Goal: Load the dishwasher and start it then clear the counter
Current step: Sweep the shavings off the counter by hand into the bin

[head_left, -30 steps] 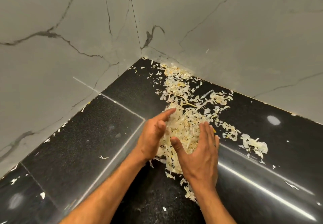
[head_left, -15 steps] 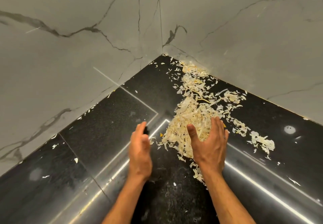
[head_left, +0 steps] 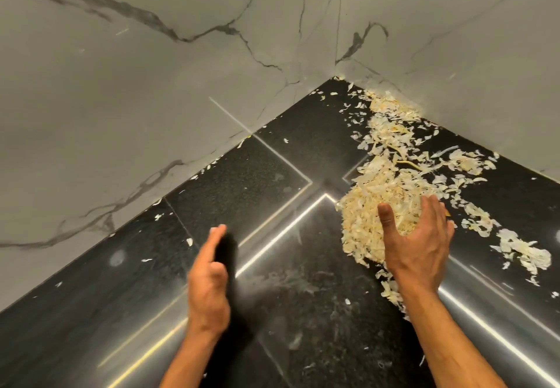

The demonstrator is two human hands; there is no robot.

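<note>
Scene: A person's two bare forearms reach over a glossy black stone counter [head_left: 272,175] set into a corner of grey marble-look wall [head_left: 121,100] with dark veins.
Peelings: A pale, cream-yellow pile of papery vegetable peelings [head_left: 372,215] lies on the counter, trailing back into the corner along the right-hand wall; a smaller clump [head_left: 527,254] sits apart to the right, and loose flakes dot the surface to the left.
Right hand: The right hand [head_left: 418,239] is spread wide, thumb out and fingers extended, resting at the near right edge of the pile with the fingers touching the scraps; it grips nothing.
Left hand: The left hand [head_left: 209,281] is held edge-on, fingers straight and together, well apart from the pile to its left; it is blurred and holds nothing.
Counter surface: Bright strip-light reflections cross the polished stone between and beside the hands.
</note>
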